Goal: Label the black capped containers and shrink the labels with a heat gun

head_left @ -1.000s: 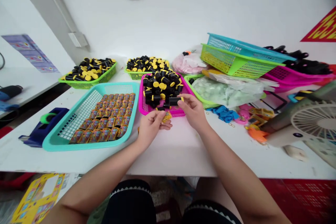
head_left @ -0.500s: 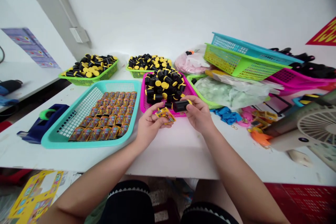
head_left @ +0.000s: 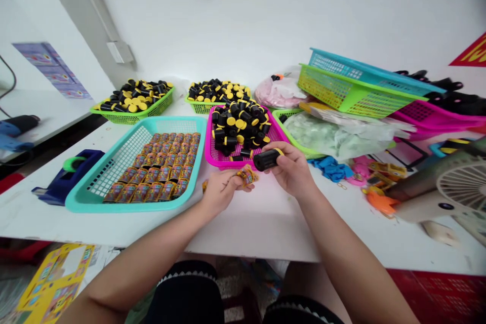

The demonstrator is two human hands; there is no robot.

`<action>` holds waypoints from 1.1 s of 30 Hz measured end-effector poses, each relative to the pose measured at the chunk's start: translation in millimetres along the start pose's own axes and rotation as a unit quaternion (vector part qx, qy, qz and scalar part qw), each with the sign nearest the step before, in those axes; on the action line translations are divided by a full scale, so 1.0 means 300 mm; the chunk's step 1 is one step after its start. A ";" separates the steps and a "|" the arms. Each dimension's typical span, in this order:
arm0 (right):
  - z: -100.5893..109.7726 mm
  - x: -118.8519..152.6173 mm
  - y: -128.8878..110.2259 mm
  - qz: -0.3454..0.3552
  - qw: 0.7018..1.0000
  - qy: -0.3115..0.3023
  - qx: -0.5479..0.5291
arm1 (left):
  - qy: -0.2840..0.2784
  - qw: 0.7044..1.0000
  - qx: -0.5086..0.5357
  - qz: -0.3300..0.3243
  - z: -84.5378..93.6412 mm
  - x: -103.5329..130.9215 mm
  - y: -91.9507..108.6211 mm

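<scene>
My right hand [head_left: 291, 168] is closed on a small black cylinder [head_left: 267, 160] with a yellow cap at its right end. To its left, my left hand [head_left: 224, 190] pinches a yellow printed wrapper [head_left: 247, 176], its printed face bent. A gap separates wrapper and cylinder. Just behind both hands stands a pink basket [head_left: 219, 163] heaped with black, yellow-capped cylinders [head_left: 243, 120]. In the turquoise basket [head_left: 81, 203], left of my left hand, wrapped cylinders [head_left: 154, 174] with colourful printed sleeves lie in rows.
Two green baskets [head_left: 152, 111] of capped cylinders stand at the back. A blue tape dispenser [head_left: 63, 179] sits at far left. On the right are stacked baskets [head_left: 357, 91], plastic bags [head_left: 334, 136], blue scraps [head_left: 331, 168] and a fan [head_left: 459, 182].
My left hand has lowered and turned, and the wrapper now looks bent rather than flat. My right hand has shifted slightly right and down with the cylinder. The view has swung a little left.
</scene>
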State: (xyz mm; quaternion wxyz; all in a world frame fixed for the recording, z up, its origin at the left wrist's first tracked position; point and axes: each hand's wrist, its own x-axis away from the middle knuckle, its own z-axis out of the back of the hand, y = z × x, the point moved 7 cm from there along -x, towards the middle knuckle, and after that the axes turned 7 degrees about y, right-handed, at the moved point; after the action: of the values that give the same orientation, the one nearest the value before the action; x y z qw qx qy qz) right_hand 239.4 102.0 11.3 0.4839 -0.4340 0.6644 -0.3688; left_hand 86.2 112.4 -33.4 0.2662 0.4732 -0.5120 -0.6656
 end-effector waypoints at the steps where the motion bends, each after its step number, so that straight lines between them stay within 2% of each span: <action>1: -0.003 0.002 0.001 0.000 1.000 -0.009 -0.003 | -0.008 0.999 -0.032 -0.018 -0.001 0.000 0.005; 5: -0.011 0.009 0.023 -0.003 0.998 -0.070 0.002 | -0.001 0.991 -0.112 -0.070 0.012 -0.005 0.027; 8: -0.006 0.009 0.038 -0.004 0.996 -0.089 0.028 | 0.014 0.986 -0.135 -0.094 0.027 -0.007 0.050; 14: -0.030 0.011 0.008 0.013 0.987 -0.124 0.101 | 0.036 0.973 -0.205 -0.103 0.051 -0.017 0.076; 16: -0.035 0.009 -0.006 0.021 0.984 -0.138 0.112 | 0.034 0.972 -0.213 -0.088 0.047 -0.025 0.077; 18: -0.032 0.006 -0.016 0.028 0.981 -0.150 0.122 | 0.019 0.983 -0.176 -0.055 0.032 -0.032 0.068; 22: -0.030 0.005 0.003 -0.007 0.975 -0.173 0.140 | 0.005 1.000 -0.005 -0.002 -0.005 -0.032 0.045; 24: -0.032 0.008 0.030 -0.043 0.972 -0.163 0.163 | 0.005 0.999 0.032 0.002 -0.016 -0.027 0.039; 27: -0.017 0.006 0.055 -0.045 0.958 -0.079 0.271 | 0.028 0.999 -0.030 -0.020 -0.006 -0.020 0.038; 30: -0.005 0.010 0.030 0.042 0.899 0.000 0.437 | 0.075 0.992 -0.101 -0.026 0.021 -0.019 0.037; 31: -0.008 0.015 0.011 0.086 0.880 0.018 0.467 | 0.091 0.991 -0.093 -0.020 0.030 -0.021 0.037; 33: -0.026 0.032 -0.030 0.191 0.862 0.035 0.468 | 0.119 0.992 -0.033 -0.006 0.043 -0.024 0.039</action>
State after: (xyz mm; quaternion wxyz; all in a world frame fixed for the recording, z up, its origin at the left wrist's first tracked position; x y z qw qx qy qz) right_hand 232.4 90.5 18.6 0.6672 -0.0082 0.5005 -0.5516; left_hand 76.1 120.1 -19.6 0.3362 0.5433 -0.4518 -0.6226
